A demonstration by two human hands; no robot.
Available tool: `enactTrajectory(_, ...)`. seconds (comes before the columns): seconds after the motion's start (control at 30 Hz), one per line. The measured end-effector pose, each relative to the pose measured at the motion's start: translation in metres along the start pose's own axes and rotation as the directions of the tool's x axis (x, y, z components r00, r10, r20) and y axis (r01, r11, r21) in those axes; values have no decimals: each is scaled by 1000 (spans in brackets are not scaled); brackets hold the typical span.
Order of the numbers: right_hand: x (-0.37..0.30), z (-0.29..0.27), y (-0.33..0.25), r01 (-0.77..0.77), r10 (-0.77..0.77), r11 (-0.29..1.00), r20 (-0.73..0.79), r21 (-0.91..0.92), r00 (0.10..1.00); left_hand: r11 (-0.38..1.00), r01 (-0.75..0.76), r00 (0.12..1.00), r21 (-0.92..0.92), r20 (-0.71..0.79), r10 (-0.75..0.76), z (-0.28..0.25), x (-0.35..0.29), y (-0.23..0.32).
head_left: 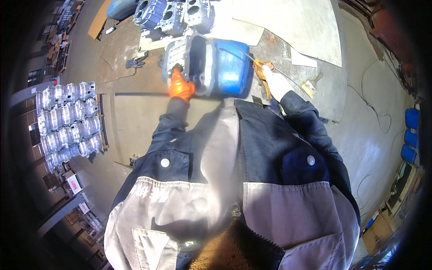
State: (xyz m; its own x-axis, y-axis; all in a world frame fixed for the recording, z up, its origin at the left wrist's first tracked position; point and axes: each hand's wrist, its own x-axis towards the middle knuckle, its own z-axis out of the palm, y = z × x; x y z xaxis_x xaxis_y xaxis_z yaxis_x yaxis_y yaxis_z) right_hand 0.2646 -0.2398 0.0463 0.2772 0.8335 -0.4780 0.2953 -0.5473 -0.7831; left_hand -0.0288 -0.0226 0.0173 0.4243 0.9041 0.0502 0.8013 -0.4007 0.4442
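A grey metal casting [203, 63] with a large dark opening rests against a blue plastic drum [231, 66] on the worktable. My left hand [181, 87], in an orange glove, is closed on the casting's near left edge. To the right of the drum, my right hand [275, 81], in a white glove, grips an orange-handled tool [259, 72]. A thin rod runs from this tool up and left toward the drum; its exact kind is not clear. My right fingers are partly hidden by the tool.
Several more castings [173, 17] stand at the table's far side. A dark glove [135, 62] lies left, a brush [309, 87] right. Stacked silvery castings [69, 121] fill a pallet at left. A cable [371, 105] trails over the floor at right, near blue bins [410, 135].
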Motion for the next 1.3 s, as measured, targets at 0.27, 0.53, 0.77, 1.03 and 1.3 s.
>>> enactTrajectory(0.27, -13, -21, -36, 46, -310, 364, 75, 930, 948, 734, 368, 909, -571, 54, -413, -29, 31, -162)
enactTrajectory(0.53, 2, -17, -42, -79, 16, 299, 78, 951, 997, 945, 269, 956, -187, 168, -239, -4, 21, -50)
enactTrajectory(0.77, 13, -33, -69, 23, -12, 795, -23, 606, 1000, 874, 443, 894, -197, 164, -416, -27, 59, -44)
enactTrajectory(1.03, 3, -26, -147, 243, -258, 964, 158, 105, 953, 504, 364, 904, -783, 167, -394, -12, 43, -97)
enactTrajectory(1.3, 12, -22, -181, -122, 79, 991, 479, 61, 874, 356, 318, 903, -879, 166, -396, -18, 35, -72)
